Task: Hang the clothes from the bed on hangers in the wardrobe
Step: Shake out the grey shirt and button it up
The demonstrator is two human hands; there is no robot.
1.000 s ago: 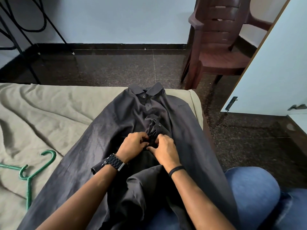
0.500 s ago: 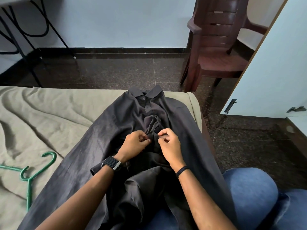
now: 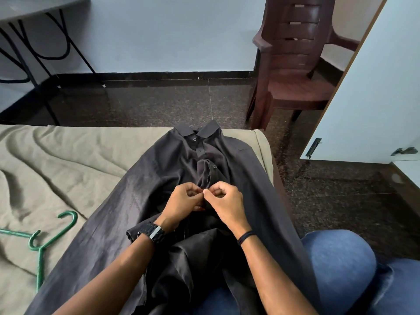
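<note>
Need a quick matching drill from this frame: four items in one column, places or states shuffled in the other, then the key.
Items
1. dark shirt
2. green hangers
3. brown plastic chair
4. black watch

Places or states
A. standing on the dark floor, beyond the bed's far right corner
B. worn on the left wrist
C. lying on the beige sheet, left of the shirt, untouched
D. spread collar-away on the bed, front placket pinched by the left hand and right hand

Pairs: 1-D, 2-C, 3-A, 4-B
</note>
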